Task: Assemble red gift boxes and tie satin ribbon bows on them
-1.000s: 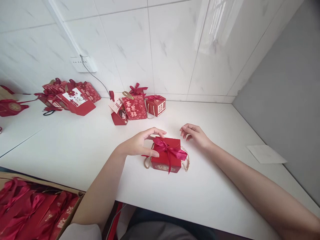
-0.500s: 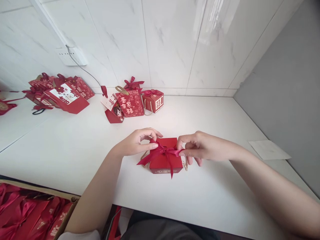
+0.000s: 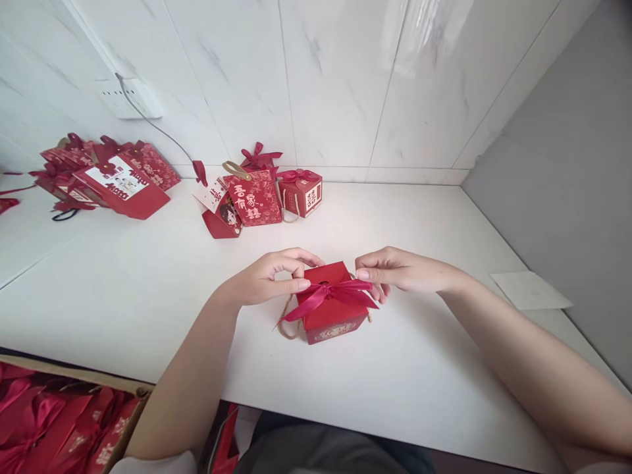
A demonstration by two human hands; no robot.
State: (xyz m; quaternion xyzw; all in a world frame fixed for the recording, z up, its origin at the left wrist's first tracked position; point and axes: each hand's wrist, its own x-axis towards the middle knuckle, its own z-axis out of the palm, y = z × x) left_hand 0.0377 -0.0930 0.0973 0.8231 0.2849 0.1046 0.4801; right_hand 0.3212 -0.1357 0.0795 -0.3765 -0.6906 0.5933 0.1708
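A red gift box [image 3: 336, 316] sits on the white table, turned a little, with a crimson satin ribbon [image 3: 328, 290] tied in a bow across its top. My left hand [image 3: 279, 275] pinches the bow's left loop between thumb and index finger, its other fingers reaching behind the box. On the opposite side my right hand [image 3: 390, 271] is closed, thumb and index finger pinching the right loop. A twisted gold cord handle [image 3: 286, 327] hangs at the box's left side. The ribbon's tails spread toward the lower left and lower right.
Red gift boxes [image 3: 254, 201] stand against the tiled wall, and more [image 3: 121, 184] cluster at the left near a socket [image 3: 129, 99]. A carton [image 3: 129, 421] of ribboned red boxes is at the lower left. Flat white paper [image 3: 530, 291] lies at the right edge.
The box has turned slightly anticlockwise. The right-hand ribbon tail has swung from the front to the lower right. My right hand has shifted slightly up; the view has moved a little.
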